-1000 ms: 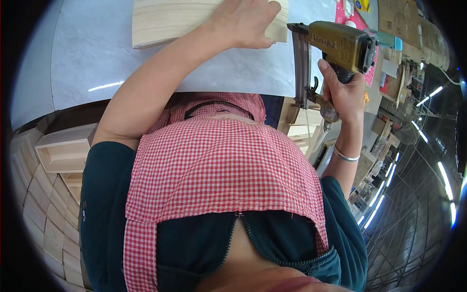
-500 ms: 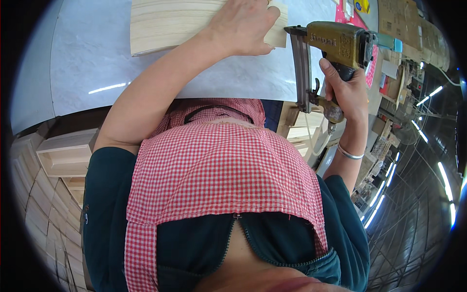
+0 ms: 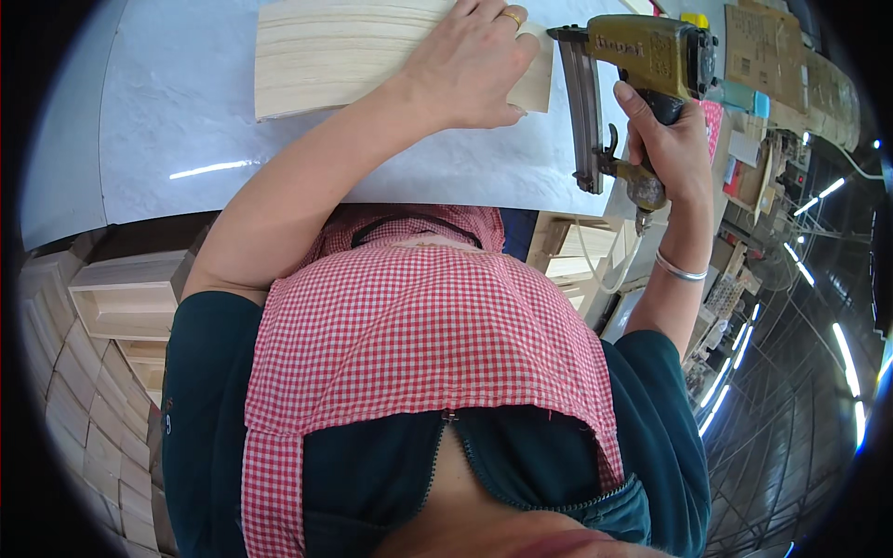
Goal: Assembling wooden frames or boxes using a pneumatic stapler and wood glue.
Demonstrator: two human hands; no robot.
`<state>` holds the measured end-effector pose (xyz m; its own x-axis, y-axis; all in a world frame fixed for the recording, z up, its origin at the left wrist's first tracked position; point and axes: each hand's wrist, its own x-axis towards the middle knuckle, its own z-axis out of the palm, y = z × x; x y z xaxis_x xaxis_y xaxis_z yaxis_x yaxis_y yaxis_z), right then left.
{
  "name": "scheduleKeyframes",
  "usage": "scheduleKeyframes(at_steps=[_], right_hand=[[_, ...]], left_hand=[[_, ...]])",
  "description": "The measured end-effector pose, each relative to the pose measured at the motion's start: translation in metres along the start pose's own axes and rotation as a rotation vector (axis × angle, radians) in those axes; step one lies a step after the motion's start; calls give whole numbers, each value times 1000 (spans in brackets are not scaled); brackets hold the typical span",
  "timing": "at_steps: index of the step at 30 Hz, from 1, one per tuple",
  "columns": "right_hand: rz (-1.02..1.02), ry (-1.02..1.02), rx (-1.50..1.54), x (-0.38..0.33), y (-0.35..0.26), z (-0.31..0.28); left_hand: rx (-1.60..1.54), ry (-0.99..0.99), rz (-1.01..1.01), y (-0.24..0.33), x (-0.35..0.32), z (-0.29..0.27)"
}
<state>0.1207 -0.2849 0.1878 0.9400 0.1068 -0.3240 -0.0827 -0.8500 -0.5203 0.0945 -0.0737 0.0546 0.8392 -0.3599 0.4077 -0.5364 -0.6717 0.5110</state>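
A pale wooden piece [image 3: 335,58] with straight grain lies at the far side of the white marbled table [image 3: 307,177]. My left hand [image 3: 474,65] grips it near its right end, thumb toward me and fingers bent over the far part. Whether it is a flat board or the side of a box, I cannot tell. In my right hand [image 3: 665,139] is a brass-coloured air nail gun [image 3: 642,56], held by its dark handle. Its nose points left, just beyond the wood's right end, with a small gap between them. A pale air hose [image 3: 609,288] hangs from its lower end.
Stacked pale wooden boxes [image 3: 88,418] and an open wooden tray [image 3: 130,296] stand low on the left. More wooden pieces [image 3: 572,244] sit below the table edge on the right. Cardboard [image 3: 767,56] and a blue-green object [image 3: 744,99] lie beyond the nail gun.
The nail gun has moved slightly away from me and a little right, still by the wood's right end. The wood and my left hand sit slightly lower in the picture, as does the table edge.
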Motion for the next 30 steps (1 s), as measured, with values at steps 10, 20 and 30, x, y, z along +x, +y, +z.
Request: scheduleKeyframes(at_steps=[10,20,30], right_hand=[[40,-9,-24,2,-5,-1],[33,73,44,-55,15,-15],[-21,-28,94,-75,15,11]], left_hand=[[-99,-181,-33,-5,-3,-16],[-3,-457,-470,-53,-101,-124],[-65,-240,-396,-8,-56,-58]])
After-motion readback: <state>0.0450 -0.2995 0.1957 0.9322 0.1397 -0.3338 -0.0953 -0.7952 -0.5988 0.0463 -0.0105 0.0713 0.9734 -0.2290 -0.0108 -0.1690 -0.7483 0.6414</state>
